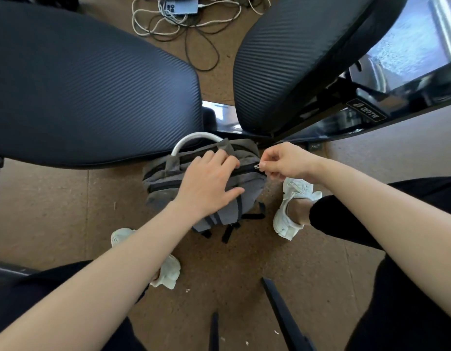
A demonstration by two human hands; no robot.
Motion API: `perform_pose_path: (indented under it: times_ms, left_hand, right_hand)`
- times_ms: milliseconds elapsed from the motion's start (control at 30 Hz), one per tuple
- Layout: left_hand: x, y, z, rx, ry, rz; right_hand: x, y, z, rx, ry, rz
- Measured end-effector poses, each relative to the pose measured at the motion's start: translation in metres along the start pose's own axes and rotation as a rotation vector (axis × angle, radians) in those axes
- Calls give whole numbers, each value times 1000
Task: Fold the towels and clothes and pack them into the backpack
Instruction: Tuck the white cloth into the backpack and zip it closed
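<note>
A grey backpack with black zips and a white top handle stands on the brown floor between my feet. My left hand lies spread over its top, fingers straight, pressing the fabric down. My right hand pinches the small metal zip pull at the right end of the top zip. That zip looks closed along the stretch I can see. No towels or clothes are in view.
Two dark office chairs stand close behind the backpack, one seat at left, another at right. Tangled cables lie on the floor beyond. My white shoes flank the bag. A glossy black desk edge runs at right.
</note>
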State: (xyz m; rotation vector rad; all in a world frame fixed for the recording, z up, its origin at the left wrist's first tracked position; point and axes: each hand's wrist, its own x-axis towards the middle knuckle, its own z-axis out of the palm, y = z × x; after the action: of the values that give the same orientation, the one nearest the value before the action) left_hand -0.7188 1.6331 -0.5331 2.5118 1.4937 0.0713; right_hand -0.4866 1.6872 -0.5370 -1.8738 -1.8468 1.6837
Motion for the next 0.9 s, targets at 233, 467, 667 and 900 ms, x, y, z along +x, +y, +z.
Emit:
perform_pose_path:
  times_ms: [233, 467, 667, 900]
  left_hand:
    - [7, 0, 13, -28, -17, -52]
    - [0, -15, -5, -149, -134, -108]
    - [-10, -27, -9, -200, -119, -159]
    - [-11, -32, 0, -342, -80, -206]
  right_hand:
    - [4, 30, -2, 95, 20, 16]
    - [30, 73, 32, 161, 89, 185]
    - [61, 87, 84, 293, 125, 326]
    - [51, 90, 81, 402, 123, 382]
